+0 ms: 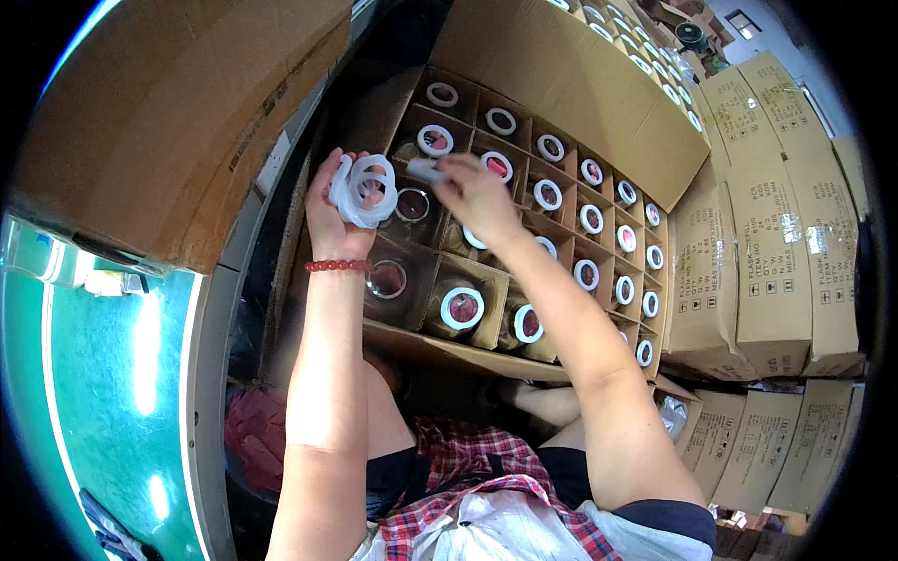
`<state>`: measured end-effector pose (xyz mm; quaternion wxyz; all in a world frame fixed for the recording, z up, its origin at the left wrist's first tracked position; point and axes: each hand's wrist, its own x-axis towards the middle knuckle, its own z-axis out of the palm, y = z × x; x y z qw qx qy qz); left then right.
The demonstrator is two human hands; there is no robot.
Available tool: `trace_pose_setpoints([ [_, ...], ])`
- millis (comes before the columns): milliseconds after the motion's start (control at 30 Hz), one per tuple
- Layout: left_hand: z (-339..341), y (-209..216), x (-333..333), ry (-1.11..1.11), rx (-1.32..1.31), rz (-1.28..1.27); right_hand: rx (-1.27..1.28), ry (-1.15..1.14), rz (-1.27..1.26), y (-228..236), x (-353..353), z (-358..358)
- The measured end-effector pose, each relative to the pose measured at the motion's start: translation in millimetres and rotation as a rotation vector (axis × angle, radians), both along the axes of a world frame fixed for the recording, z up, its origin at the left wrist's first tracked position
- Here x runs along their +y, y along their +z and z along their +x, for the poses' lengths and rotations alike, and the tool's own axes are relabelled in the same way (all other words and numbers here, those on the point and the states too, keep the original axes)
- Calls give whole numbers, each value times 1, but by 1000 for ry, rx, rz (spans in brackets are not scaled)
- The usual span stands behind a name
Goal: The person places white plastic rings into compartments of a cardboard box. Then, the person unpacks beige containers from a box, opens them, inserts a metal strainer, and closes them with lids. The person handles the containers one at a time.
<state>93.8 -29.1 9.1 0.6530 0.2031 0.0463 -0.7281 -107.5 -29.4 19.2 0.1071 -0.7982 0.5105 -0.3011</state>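
Observation:
My left hand (325, 217), with a red bead bracelet at the wrist, is closed round several white plastic rings (363, 192) above the left side of an open carton (449, 353). My right hand (479, 198) pinches one white ring (427, 170), seen edge-on and a little blurred, over the carton. Below it, cardboard dividers part rows of round-mouthed glass containers. Most mouths wear a white ring, like the near container (461, 309). Two at the left, a glass mouth (412, 206) and a nearer glass mouth (385, 279), show no white ring.
Raised behind the rows is a carton flap (571, 84), with more ringed containers (645, 64) beyond it. Stacked sealed cartons (772, 271) stand at the right. A large cardboard box (178, 122) fills the upper left, above a green surface (103, 374).

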Motion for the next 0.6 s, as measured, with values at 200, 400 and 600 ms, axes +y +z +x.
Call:
trace_pose_setpoints([
  [200,17,-6,-3,43,-38,-38,416,186,-30,-23,30,12],
  [400,11,-2,-3,19,-32,-19,518,163,-78,-16,34,16],
  [600,13,1,-1,30,-45,-21,478,134,-54,-22,24,1],
])
